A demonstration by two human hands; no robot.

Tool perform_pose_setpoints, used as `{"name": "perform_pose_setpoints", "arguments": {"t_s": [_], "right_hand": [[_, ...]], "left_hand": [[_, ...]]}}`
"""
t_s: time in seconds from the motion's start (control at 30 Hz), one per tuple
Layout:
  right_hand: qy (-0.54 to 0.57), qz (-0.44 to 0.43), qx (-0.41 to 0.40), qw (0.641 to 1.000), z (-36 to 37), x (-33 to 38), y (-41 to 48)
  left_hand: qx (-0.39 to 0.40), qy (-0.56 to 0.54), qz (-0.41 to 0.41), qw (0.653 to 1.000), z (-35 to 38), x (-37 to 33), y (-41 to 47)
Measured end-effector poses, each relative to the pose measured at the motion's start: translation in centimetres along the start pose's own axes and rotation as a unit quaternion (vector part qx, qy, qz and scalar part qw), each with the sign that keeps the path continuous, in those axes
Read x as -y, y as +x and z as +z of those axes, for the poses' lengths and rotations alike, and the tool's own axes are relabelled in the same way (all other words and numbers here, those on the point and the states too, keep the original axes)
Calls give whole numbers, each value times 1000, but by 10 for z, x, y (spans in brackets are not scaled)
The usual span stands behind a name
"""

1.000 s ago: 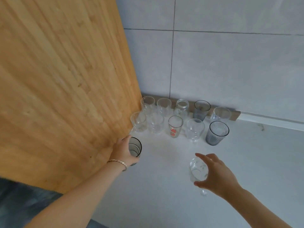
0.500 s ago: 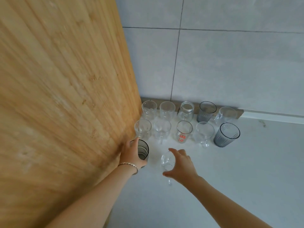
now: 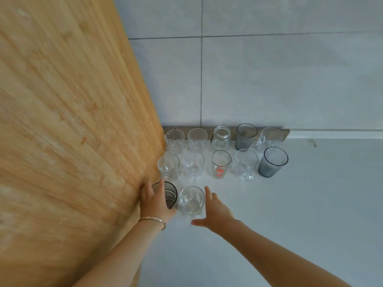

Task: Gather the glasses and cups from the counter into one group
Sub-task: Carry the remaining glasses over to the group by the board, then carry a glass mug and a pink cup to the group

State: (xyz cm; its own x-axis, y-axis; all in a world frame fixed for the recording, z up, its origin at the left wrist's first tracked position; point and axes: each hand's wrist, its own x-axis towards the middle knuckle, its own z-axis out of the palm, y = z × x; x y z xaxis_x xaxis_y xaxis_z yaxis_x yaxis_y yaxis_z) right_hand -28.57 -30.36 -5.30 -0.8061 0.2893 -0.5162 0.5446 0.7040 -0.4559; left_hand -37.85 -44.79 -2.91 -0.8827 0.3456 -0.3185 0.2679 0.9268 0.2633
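Note:
Several glasses stand in two rows on the white counter (image 3: 300, 214) against the tiled wall, among them a clear jar (image 3: 221, 137), a red-printed glass (image 3: 220, 164) and a ribbed grey tumbler (image 3: 273, 161). In front of these rows, a smoky grey glass (image 3: 171, 196) stands beside the wooden panel, and my left hand (image 3: 154, 201) grips its near side. Right next to it stands a clear stemmed glass (image 3: 191, 199). My right hand (image 3: 215, 212) lies at that glass's right side with fingers and thumb spread straight; I cannot tell if it still touches it.
A tall wooden panel (image 3: 62, 121) fills the left side and borders the glasses. The grey tiled wall (image 3: 269, 79) closes the back. Bare white counter stretches to the right of the group and toward me.
My right hand brought the clear stemmed glass leftward, set it down beside the smoky grey glass, and its fingers have opened. My left hand kept its hold on the grey glass.

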Motion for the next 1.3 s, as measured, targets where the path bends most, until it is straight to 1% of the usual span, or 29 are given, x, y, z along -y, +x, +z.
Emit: {"name": "perform_pose_setpoints", "arguments": {"t_s": [0.03, 0.1, 0.2, 0.37, 0.6, 0.73, 0.9, 1.0, 1.1, 1.3], "right_hand": [[-17, 3, 21, 1000, -5, -13, -6], [-41, 19, 61, 997, -17, -46, -20], [-34, 73, 79, 994, -37, -104, -47], [-3, 167, 50, 985, -78, -219, -125], [56, 287, -31, 956, -127, -403, -296], [71, 347, -79, 932, -150, -500, -407], [68, 420, -98, 899, -159, -591, -521], [99, 465, -137, 869, -151, -635, -576], [158, 498, -173, 835, -138, -676, -619], [221, 558, -187, 777, -114, -753, -688]], "left_hand": [[-2, 35, 15, 999, -1, -6, -3], [3, 86, 77, 993, -4, -28, -10], [54, 123, 177, 975, -4, -83, -20], [153, 141, 265, 942, 26, -209, -56], [216, 118, 334, 910, 108, -408, -155], [235, 117, 394, 881, 158, -520, -230], [240, 140, 473, 836, 211, -637, -325], [249, 155, 513, 807, 240, -691, -374], [264, 171, 545, 777, 271, -739, -414], [295, 211, 604, 710, 340, -833, -486]]}}
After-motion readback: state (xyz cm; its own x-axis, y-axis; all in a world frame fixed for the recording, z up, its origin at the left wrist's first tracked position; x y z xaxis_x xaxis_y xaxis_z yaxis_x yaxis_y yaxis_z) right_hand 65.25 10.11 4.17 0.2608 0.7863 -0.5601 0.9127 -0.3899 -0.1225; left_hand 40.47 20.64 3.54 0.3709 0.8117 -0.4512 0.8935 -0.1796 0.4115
